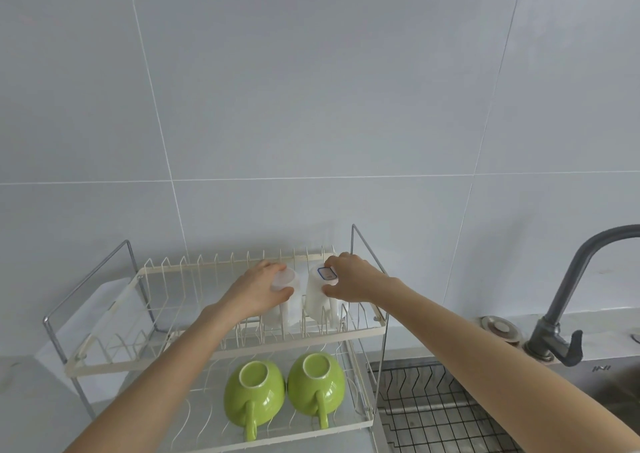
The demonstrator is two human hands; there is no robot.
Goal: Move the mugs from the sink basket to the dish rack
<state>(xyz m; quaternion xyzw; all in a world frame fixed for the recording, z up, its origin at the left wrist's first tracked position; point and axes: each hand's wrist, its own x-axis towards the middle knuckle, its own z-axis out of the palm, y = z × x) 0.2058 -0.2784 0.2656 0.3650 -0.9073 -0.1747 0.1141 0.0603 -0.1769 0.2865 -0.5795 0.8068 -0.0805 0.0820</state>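
Two white mugs stand upside down on the top tier of the cream wire dish rack [114, 360]. My left hand [258, 291] wraps around the left white mug [282, 308]. My right hand [351, 281] grips the base of the right white mug [320, 302], which has a blue-edged sticker on its bottom. Two green mugs [254, 395] [317, 383] sit upside down on the lower tier, handles toward me. The black wire sink basket [429, 414] at lower right shows no mugs in its visible part.
A grey faucet [568, 314] curves over the steel sink at the right, with a round metal cap [498, 328] behind it. A tiled wall stands right behind the rack. The rack's metal frame posts [358, 244] rise at both ends of the top tier.
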